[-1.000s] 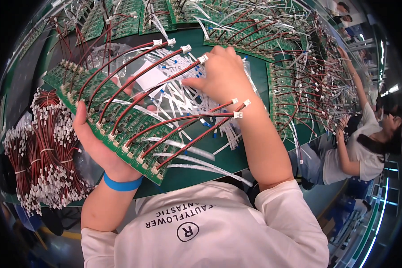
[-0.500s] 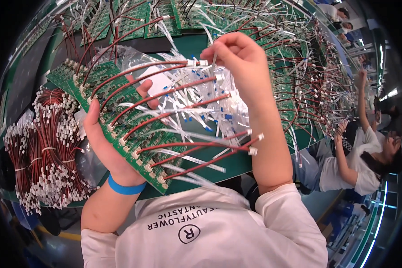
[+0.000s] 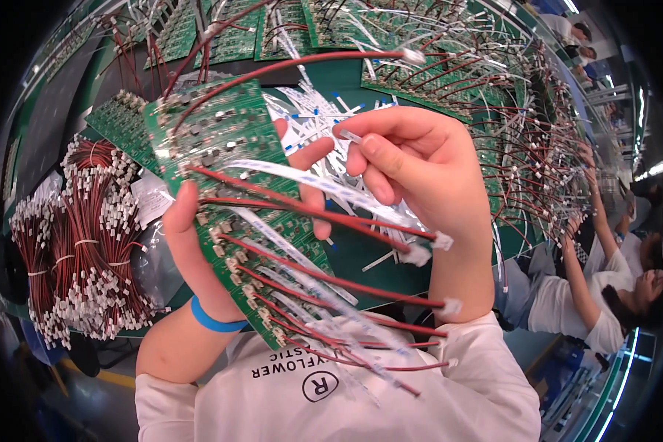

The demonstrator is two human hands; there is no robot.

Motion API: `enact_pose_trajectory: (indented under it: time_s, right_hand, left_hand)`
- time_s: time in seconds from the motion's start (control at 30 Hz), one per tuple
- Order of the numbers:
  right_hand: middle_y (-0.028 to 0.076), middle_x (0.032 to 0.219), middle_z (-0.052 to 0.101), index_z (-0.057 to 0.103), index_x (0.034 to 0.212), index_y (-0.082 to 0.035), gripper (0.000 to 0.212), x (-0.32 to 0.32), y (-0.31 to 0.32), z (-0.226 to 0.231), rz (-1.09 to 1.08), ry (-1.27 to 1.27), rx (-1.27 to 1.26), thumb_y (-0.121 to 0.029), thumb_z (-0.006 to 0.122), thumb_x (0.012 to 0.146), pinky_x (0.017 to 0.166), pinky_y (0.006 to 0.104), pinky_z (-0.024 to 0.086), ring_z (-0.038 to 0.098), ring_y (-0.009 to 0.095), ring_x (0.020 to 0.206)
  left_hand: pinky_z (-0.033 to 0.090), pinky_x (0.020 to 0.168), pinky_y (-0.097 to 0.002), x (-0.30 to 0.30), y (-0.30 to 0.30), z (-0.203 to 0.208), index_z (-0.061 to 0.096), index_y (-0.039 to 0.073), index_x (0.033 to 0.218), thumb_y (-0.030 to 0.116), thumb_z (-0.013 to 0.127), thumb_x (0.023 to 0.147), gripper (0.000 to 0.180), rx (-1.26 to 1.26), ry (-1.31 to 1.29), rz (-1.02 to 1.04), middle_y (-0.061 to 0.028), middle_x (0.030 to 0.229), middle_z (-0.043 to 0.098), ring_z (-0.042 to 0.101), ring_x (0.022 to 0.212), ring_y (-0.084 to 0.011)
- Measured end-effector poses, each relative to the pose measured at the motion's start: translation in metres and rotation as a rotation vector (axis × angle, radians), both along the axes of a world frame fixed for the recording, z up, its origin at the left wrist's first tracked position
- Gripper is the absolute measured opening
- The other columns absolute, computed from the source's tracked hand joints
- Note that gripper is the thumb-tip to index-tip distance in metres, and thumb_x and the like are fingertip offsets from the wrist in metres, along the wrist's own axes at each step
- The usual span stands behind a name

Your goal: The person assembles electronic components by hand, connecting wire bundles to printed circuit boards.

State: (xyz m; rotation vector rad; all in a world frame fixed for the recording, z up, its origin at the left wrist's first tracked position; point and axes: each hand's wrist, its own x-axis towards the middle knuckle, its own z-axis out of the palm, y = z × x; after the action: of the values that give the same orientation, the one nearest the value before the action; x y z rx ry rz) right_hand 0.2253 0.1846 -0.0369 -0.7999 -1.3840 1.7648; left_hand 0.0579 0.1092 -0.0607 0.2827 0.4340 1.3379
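My left hand [image 3: 194,254], with a blue band at the wrist, is closed on a green circuit board [image 3: 228,129]: thumb at the near left edge, fingers behind the far side. The board is tilted. Several red-and-black wire leads with white plugs and white flat cables [image 3: 272,171] hang from it to the right. Above the flat cables, my right hand [image 3: 435,162] is closed in a pinch on the small end of a white flat cable [image 3: 351,136]; the rest of that strip is hidden. Another green board [image 3: 118,121] shows behind the held one.
Loose white flat cables with blue ends [image 3: 309,121] lie piled beyond my hands. Bundles of red-and-black wires [image 3: 85,228] lie at the left. Wired green boards fill the back [image 3: 236,37] and right [image 3: 420,99]. Co-workers [image 3: 567,295] are at the far right.
The board has turned and tilted, swinging its leads down to the right. My right hand has moved down and right, away from the plug of an upper wire lead.
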Motion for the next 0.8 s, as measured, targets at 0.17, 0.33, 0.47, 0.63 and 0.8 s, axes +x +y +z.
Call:
enact_pose_trajectory:
  time_s: [0.17,0.33,0.47,0.63,0.8]
  right_hand:
    - [0.016,0.078,0.063,0.056,0.1,0.005,0.02,-0.003,-0.01,0.009,-0.056,-0.063,0.149,0.006,0.049,0.081,0.048,0.0174,0.043,0.06,0.01,0.06]
    - [0.013,0.078,0.064,0.059,0.089,0.007,0.016,-0.009,-0.02,0.003,-0.073,-0.175,0.306,0.009,0.059,0.073,0.052,0.0184,0.048,0.06,0.012,0.057]
    - [0.007,0.077,0.06,0.058,0.086,0.006,0.013,-0.012,-0.026,0.003,-0.158,-0.409,0.447,0.009,0.06,0.073,0.049,0.017,0.046,0.059,0.009,0.061]
    - [0.004,0.08,0.059,0.057,0.088,0.005,0.015,-0.011,-0.02,-0.005,-0.102,-0.359,0.635,0.008,0.061,0.074,0.053,0.0145,0.043,0.054,0.004,0.065]
    - [0.005,0.077,0.061,0.057,0.09,0.004,0.011,-0.013,-0.021,-0.002,-0.228,-0.44,0.366,0.003,0.058,0.079,0.057,0.0145,0.043,0.057,0.005,0.065]
  left_hand:
    - [0.05,0.064,-0.0371,0.006,-0.001,0.001,0.035,0.001,0.127,0.069,0.021,0.077,0.086,-0.213,0.022,-0.062,-0.0215,0.11,0.052,0.059,0.079,-0.028]
    - [0.051,0.069,-0.0371,0.005,-0.003,-0.013,0.043,0.0,0.119,0.067,0.017,0.081,0.081,-0.06,0.031,-0.187,-0.0201,0.094,0.058,0.061,0.078,-0.0293]
    - [0.051,0.073,-0.038,0.007,-0.002,-0.003,0.045,0.002,0.119,0.06,0.021,0.085,0.071,-0.149,0.074,-0.21,-0.0165,0.099,0.059,0.06,0.085,-0.0268]
    - [0.049,0.08,-0.0403,0.005,-0.001,-0.009,0.045,0.002,0.12,0.054,0.024,0.087,0.065,-0.159,-0.375,-0.223,-0.014,0.104,0.058,0.059,0.091,-0.0234]
    - [0.039,0.092,-0.0486,0.003,-0.002,-0.011,0.039,0.005,0.126,0.055,0.029,0.085,0.065,-0.225,-0.067,-0.148,-0.0137,0.124,0.047,0.052,0.106,-0.0302]
